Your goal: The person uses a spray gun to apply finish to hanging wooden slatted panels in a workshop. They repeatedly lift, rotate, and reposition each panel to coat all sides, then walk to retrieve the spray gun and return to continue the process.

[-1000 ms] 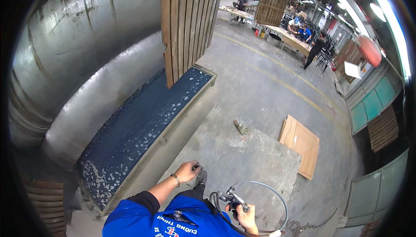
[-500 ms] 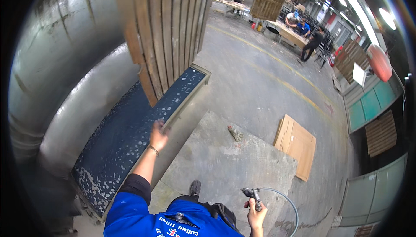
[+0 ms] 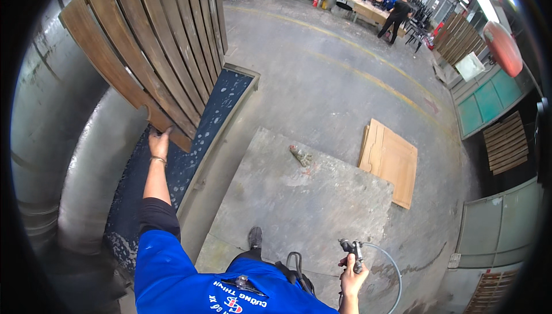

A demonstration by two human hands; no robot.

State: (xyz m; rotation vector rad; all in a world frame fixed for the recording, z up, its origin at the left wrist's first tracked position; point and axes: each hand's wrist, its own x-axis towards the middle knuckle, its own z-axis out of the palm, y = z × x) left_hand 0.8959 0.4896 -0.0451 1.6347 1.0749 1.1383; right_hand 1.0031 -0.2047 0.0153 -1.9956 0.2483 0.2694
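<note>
Slatted panel (image 3: 164, 44), gripped by left hand (image 3: 159, 143), overhangs trough (image 3: 219, 160) (white-flecked blue liquid (image 3: 207, 125) inside); right hand (image 3: 352, 279) clasps spray gun (image 3: 356, 249).

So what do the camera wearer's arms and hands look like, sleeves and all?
The left arm has a blue sleeve, a dark inner sleeve and a thin bracelet. The left hand and right hand are gloveless; the right forearm shows bare.

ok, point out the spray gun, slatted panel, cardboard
Spray gun (image 3: 357, 251): head view, on its body.
Slatted panel (image 3: 158, 49): head view, mid slatted face.
Cardboard (image 3: 394, 162): head view, flat top.
</note>
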